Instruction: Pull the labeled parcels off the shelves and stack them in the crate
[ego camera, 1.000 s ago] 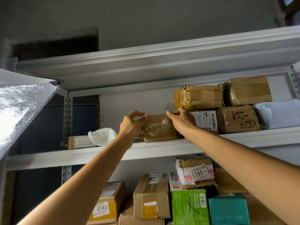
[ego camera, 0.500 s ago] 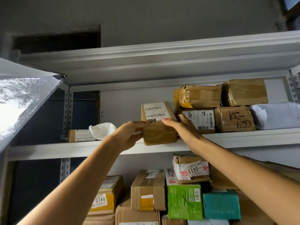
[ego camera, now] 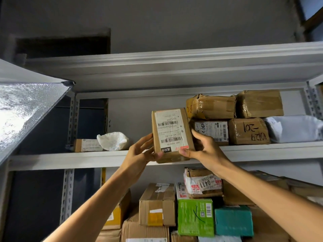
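Note:
A small brown parcel (ego camera: 172, 135) with a white barcode label facing me is held tilted up in front of the white middle shelf (ego camera: 70, 158). My left hand (ego camera: 142, 152) grips its left side and lower edge. My right hand (ego camera: 202, 148) grips its right side, thumb on the lower front corner. Several taped brown parcels remain stacked on the shelf to the right, among them a labeled one (ego camera: 212, 131) and one with handwriting (ego camera: 249, 131). The crate is out of view.
A white bag (ego camera: 112, 141) and a small labeled box (ego camera: 88, 145) lie at the shelf's left. A grey mailer (ego camera: 295, 129) lies at far right. The upper shelf (ego camera: 174, 70) hangs overhead. Below stand several boxes, including a green one (ego camera: 195, 217) and a teal one (ego camera: 234, 220).
The parcel lay flat on the shelf beside the stack; both hands pulled it out over the shelf edge and tipped it upright, so that its label now faces me.

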{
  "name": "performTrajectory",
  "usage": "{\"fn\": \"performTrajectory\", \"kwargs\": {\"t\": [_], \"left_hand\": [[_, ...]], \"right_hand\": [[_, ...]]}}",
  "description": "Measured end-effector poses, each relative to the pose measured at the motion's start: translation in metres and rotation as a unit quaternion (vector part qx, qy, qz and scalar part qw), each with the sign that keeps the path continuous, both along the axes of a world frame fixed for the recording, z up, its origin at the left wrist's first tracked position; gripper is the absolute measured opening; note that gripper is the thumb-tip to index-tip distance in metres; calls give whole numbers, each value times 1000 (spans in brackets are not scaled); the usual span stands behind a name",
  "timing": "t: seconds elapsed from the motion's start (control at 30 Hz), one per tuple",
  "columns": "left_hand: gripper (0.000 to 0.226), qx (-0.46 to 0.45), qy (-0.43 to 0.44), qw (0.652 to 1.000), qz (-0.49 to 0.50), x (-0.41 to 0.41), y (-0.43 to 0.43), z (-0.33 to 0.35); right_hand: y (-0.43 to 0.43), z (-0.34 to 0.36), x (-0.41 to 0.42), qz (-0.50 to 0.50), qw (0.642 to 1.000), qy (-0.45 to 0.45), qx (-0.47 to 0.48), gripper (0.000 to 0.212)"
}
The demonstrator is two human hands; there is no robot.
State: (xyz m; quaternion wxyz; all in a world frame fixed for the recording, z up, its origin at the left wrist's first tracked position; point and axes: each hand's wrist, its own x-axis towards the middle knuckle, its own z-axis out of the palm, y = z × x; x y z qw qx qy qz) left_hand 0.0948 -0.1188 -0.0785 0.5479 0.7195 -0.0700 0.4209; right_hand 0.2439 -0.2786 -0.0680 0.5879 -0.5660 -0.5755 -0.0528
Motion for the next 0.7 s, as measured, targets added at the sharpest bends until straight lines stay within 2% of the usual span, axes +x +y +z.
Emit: {"fn": "performTrajectory", "kwargs": {"t": [0.17, 0.33, 0.5, 0.63, 0.7], "left_hand": [[78, 5, -21, 1000, 10, 0, -1, -1], [73, 14, -35, 999, 12, 0, 0, -3], [73, 58, -34, 998, 18, -3, -3, 3], [83, 43, -38, 998, 7, 0, -2, 1], [94, 11, -51, 999, -1, 2, -1, -3]], "right_hand": [[4, -4, 6, 29, 1000, 0, 12, 117], [7, -5, 5, 17, 999, 28, 23, 109], [8, -4, 6, -41, 999, -7, 18, 94], [5, -5, 5, -42, 998, 22, 43, 103], [4, -9, 5, -55, 997, 20, 58, 84]]}}
